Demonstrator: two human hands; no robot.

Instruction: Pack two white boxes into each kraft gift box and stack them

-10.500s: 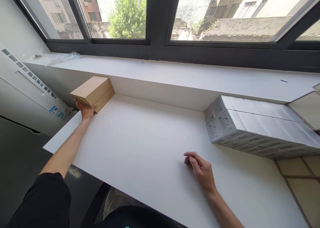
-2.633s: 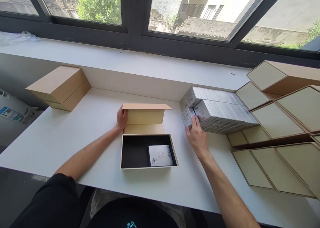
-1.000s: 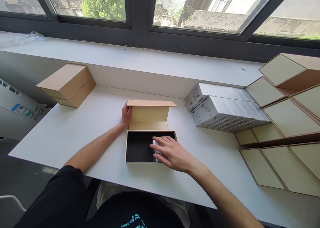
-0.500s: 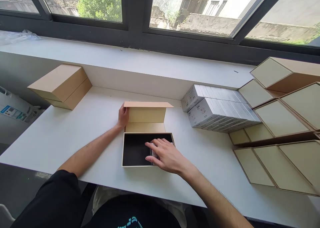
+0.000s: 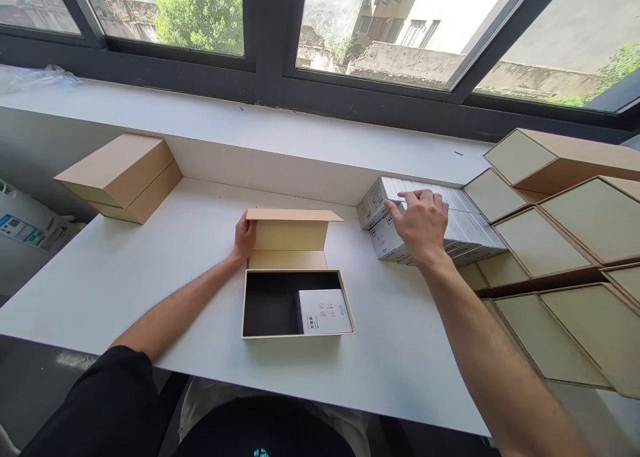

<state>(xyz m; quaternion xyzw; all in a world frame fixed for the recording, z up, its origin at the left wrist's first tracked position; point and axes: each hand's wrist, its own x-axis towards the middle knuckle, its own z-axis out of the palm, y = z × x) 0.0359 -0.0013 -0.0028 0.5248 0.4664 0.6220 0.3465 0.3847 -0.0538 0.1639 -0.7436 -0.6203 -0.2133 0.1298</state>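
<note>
Gripping the gift box's [image 5: 295, 337] raised lid [image 5: 293, 235] is the left hand [image 5: 245, 238]; one silver carton [image 5: 326, 311] lies inside, rightward. More cartons [image 5: 470, 229] remain stacked beneath the right hand [image 5: 423, 223], thumb and fingers parted.

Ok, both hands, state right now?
Left hand: closed, holding the box lid.
Right hand: open, fingers spread over the silver cartons; contact unclear.

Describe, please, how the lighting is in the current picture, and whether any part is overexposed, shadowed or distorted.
Head view: daylight enters by the window, and the pale building outside looks nearly washed out; head view: a soft shadow lies before the open box; head view: the tan boxes near the right edge look stretched, probably by a wide lens.
</note>
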